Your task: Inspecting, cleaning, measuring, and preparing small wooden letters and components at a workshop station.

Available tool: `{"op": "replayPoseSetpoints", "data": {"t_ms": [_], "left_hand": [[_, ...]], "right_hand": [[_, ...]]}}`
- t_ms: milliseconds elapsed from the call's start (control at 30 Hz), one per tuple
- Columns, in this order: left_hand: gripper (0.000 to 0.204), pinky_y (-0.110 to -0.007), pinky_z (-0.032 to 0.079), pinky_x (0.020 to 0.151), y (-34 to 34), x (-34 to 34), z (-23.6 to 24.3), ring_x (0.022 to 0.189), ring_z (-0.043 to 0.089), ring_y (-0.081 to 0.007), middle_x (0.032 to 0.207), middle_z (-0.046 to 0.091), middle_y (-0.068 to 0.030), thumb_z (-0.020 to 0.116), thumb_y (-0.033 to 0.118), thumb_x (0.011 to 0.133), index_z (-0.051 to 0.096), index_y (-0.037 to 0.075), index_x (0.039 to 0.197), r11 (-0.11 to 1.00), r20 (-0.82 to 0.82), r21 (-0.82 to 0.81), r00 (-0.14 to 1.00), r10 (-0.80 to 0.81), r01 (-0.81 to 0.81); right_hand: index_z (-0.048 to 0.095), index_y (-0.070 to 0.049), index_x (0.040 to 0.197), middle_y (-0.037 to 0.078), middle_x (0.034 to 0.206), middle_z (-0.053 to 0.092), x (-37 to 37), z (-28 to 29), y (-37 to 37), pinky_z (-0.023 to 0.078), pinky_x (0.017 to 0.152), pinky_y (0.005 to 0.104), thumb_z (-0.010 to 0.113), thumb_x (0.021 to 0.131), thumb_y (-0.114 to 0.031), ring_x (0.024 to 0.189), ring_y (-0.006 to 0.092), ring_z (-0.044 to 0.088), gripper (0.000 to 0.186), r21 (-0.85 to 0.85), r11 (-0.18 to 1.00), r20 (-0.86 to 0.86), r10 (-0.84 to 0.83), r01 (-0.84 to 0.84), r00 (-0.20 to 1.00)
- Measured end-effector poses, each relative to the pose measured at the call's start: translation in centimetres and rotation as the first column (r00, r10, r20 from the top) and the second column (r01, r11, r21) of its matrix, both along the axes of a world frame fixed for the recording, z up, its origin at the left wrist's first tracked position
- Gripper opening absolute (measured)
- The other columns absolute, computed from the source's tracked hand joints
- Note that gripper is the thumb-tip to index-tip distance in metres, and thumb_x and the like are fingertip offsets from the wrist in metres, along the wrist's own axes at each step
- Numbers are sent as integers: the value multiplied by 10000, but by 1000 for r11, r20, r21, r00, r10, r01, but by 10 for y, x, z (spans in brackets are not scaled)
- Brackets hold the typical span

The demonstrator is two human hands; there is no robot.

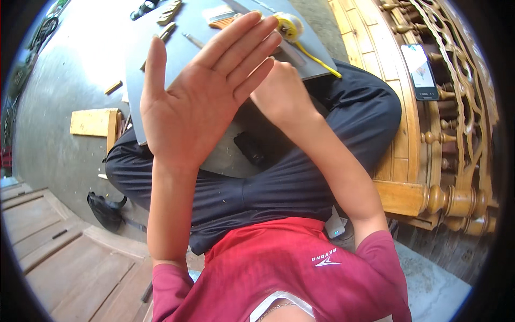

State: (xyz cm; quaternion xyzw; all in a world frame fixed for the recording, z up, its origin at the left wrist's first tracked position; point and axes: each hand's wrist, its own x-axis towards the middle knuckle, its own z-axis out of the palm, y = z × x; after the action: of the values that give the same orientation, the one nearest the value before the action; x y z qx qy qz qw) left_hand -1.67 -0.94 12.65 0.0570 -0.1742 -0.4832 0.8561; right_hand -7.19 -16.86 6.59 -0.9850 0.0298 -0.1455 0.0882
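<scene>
My left hand (193, 107) is raised with its palm turned up to view, thumb spread and fingers stretched out, holding nothing. Just right of it is my right hand (284, 91), its back showing and its fingers hidden behind the left hand's fingertips. Beyond both hands lies a grey-blue board (177, 51) like a tabletop. On it are a wide brush (219, 16) with an orange-brown part, a pointed slim tool (192, 39), and a yellow round object (288, 28) like a tape roll, beside a yellow strip (319, 61) reaching the board's edge.
Small wooden pieces (169, 12) lie on the board's far left. A pale wood block (91, 122) rests on the floor at left, and a black bag (106, 212) nearer. To the right, a carved wooden bench (402, 198) holds a phone (420, 72). A dark object (248, 148) lies between my legs.
</scene>
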Motion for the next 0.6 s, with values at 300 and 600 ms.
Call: {"op": "replayPoseSetpoints", "data": {"t_ms": [300, 600], "left_hand": [[332, -415, 467, 1096, 24, 24, -68, 1246, 648, -300, 1270, 733, -148, 696, 275, 1030, 745, 33, 1253, 200, 985, 91, 58, -165, -976], [344, -421, 513, 1006, -12, 37, -107, 1101, 651, -292, 1165, 732, -77, 836, 301, 891, 806, 104, 1172, 191, 882, -278, -328, -337, -942]], "right_hand": [[678, 13, 1022, 221, 846, 734, -5, 8, -20, 542, 727, 456, 682, 1031, -184, 805, 387, 736, 197, 521, 853, 177, -115, 6, 977], [694, 16, 1034, 198, 820, 736, 11, -15, -18, 544, 702, 417, 682, 1035, -182, 748, 331, 735, 199, 574, 816, 146, -181, 66, 973]]}}
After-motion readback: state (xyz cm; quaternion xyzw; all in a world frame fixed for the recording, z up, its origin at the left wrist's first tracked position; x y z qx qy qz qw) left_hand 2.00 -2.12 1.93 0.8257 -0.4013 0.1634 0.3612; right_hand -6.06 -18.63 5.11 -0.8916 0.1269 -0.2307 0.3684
